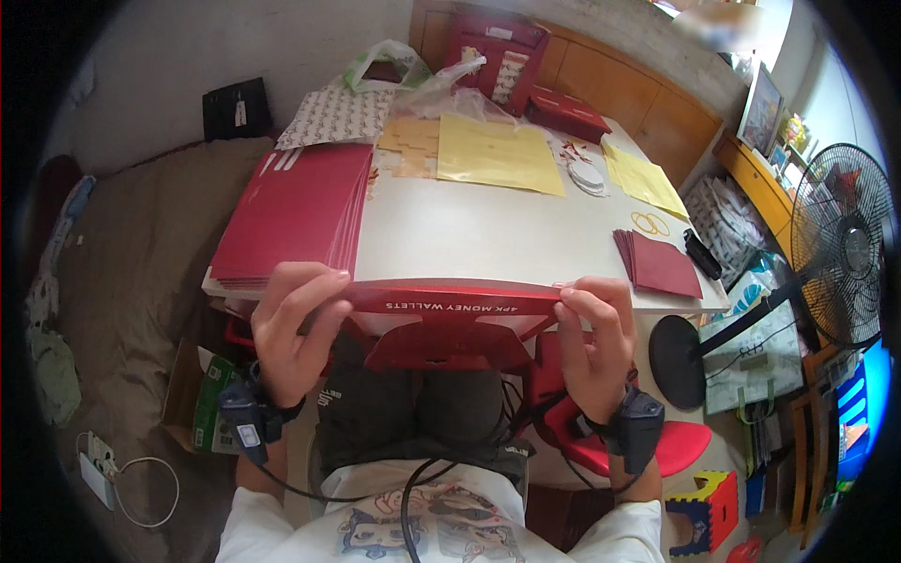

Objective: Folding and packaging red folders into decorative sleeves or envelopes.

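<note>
My left hand (299,327) and my right hand (595,338) pinch the two ends of a red printed cardboard piece (450,338) between thumb and fingers. Its lettered edge faces up, at the near edge of the white table (486,239), above my lap. Left of it on the table lies a stack of large red cardboard sheets (295,211). Small dark red envelopes or cards (662,264) lie fanned at the right, beside yellow rubber bands (649,224) and a black object (702,253). Yellow sheets (496,155) lie farther back.
Patterned paper (338,116), plastic bags (450,91) and a red box (566,112) occupy the table's back. A standing fan (845,246) is at the right, a red chair (669,447) below the table. Black cables run across my lap. A bed (148,281) lies at the left.
</note>
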`<action>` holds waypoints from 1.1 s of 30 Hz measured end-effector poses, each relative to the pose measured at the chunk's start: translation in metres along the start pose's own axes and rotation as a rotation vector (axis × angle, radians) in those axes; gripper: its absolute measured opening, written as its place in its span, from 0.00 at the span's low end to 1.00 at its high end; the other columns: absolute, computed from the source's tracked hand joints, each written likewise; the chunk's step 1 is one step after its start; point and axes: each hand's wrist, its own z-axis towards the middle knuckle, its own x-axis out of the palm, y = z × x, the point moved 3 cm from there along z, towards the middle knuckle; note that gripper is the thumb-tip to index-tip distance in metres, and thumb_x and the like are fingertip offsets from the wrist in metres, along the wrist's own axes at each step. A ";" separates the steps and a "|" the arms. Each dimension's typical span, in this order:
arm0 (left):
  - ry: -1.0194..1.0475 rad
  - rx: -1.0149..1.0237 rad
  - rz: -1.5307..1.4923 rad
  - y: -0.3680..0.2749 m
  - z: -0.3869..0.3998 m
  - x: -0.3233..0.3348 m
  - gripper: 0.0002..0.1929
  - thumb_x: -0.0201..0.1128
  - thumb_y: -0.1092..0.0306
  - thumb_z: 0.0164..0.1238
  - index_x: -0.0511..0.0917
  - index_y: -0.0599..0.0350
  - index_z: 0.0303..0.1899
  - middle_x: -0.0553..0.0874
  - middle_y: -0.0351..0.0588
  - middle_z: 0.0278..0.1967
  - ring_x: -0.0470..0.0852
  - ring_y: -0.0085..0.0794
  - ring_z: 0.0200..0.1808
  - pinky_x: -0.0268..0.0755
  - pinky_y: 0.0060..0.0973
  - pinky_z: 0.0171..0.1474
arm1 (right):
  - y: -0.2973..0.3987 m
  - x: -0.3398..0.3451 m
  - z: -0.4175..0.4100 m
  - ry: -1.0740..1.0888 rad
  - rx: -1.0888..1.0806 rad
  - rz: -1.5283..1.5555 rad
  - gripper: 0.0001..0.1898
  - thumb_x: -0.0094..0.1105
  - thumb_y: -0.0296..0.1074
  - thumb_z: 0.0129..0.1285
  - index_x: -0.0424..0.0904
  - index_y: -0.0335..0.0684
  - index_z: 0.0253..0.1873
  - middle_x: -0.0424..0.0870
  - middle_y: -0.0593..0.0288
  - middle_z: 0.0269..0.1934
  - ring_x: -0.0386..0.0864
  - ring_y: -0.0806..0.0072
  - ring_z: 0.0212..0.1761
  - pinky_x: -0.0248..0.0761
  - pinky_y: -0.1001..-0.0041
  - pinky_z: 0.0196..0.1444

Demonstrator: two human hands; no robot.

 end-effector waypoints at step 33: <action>0.167 0.131 -0.173 0.005 0.015 0.009 0.21 0.72 0.77 0.47 0.81 0.59 0.47 0.77 0.45 0.32 0.76 0.28 0.31 0.72 0.22 0.29 | -0.011 0.001 0.015 0.275 -0.154 -0.048 0.23 0.66 0.24 0.54 0.76 0.39 0.58 0.65 0.57 0.43 0.72 0.68 0.38 0.72 0.71 0.38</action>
